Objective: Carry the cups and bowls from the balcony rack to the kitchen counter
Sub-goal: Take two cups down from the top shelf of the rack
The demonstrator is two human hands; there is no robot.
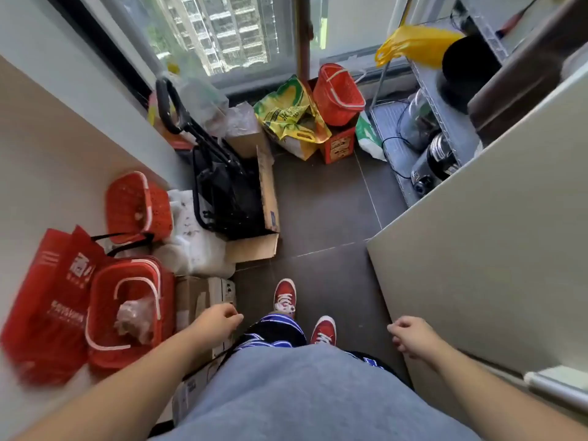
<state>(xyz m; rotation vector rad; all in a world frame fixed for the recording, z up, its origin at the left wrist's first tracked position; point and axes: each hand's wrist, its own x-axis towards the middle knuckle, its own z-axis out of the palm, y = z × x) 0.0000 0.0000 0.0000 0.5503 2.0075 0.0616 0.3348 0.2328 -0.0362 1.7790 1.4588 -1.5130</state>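
I look down a narrow balcony with a dark tiled floor. A grey metal rack (445, 122) stands at the far right, past a beige wall; on its shelves I see small appliances (439, 160), a black pot (467, 68) and a yellow bag (413, 46). No cup or bowl shows clearly. My left hand (219, 323) hangs low at the left with loosely curled fingers and holds nothing. My right hand (410, 335) hangs at the right beside the wall, fingers curled, also without anything in it.
Clutter lines the left side: red baskets (127, 313), a red bag (47, 297), cardboard boxes (267, 218) and a black folded cart (222, 186). A yellow-green sack (292, 119) and another red basket (340, 93) sit under the window. The beige wall (493, 233) narrows the passage on the right.
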